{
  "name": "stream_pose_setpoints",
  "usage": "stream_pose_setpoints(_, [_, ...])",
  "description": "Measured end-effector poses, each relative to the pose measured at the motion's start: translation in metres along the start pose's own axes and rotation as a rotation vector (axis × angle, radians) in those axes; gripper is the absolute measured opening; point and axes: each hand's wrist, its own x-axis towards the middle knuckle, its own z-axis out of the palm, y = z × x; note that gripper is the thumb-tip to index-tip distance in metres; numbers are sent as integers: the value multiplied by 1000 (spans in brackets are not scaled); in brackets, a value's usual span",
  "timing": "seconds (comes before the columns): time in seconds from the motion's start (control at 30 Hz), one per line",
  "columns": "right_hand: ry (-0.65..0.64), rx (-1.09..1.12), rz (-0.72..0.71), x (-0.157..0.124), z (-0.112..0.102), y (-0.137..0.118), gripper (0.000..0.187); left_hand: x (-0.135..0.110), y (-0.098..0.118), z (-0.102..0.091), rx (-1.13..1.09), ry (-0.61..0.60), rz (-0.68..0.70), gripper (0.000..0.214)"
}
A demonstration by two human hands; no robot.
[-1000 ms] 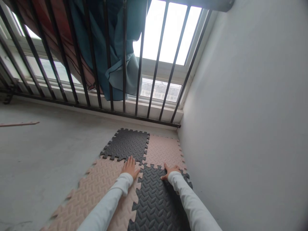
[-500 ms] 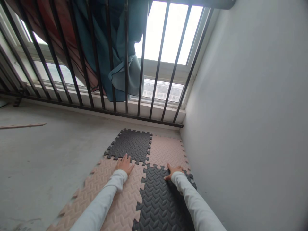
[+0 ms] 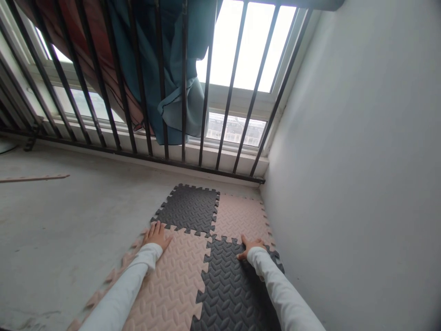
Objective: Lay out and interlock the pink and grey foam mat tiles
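Foam puzzle mats (image 3: pixel 168 285) (pink and charcoal)

Left hand (image 3: pixel 156 235), right hand (image 3: pixel 251 247) on foam mats (image 3: pixel 172 285)

Room left of the foam mats (image 3: pixel 172 280), white wall (image 3: pixel 344 184) blocking the right

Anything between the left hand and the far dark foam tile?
Nothing visible. The left hand rests on the pink foam tile near its seam with the dark foam tile; no object lies between them.
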Motion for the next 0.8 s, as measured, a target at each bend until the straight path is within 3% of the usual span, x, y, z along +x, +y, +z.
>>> stream_pose_setpoints(0.1, [-13,2,1,-3,-3,-1,103,1,-7,-7,-1,-117,51,68])
stream_pose_setpoints(0.2, [-23,8,4,-5,-5,-2,105,-11,-6,-11,-22,-186,-6,75])
stream_pose_setpoints(0.27, [-22,15,10,-5,-5,-2,106,-26,-2,-7,-34,-197,-42,83])
stream_pose_setpoints(0.4, [-5,44,15,-3,-2,-1,107,-50,4,7,9,-191,15,89])
stream_pose_setpoints(0.57, [-31,40,101,3,-3,-17,105,-52,6,6,10,-217,11,93])
stream_pose_setpoints(0.8, [198,76,-409,24,-20,-100,69,-49,5,11,6,-181,1,94])
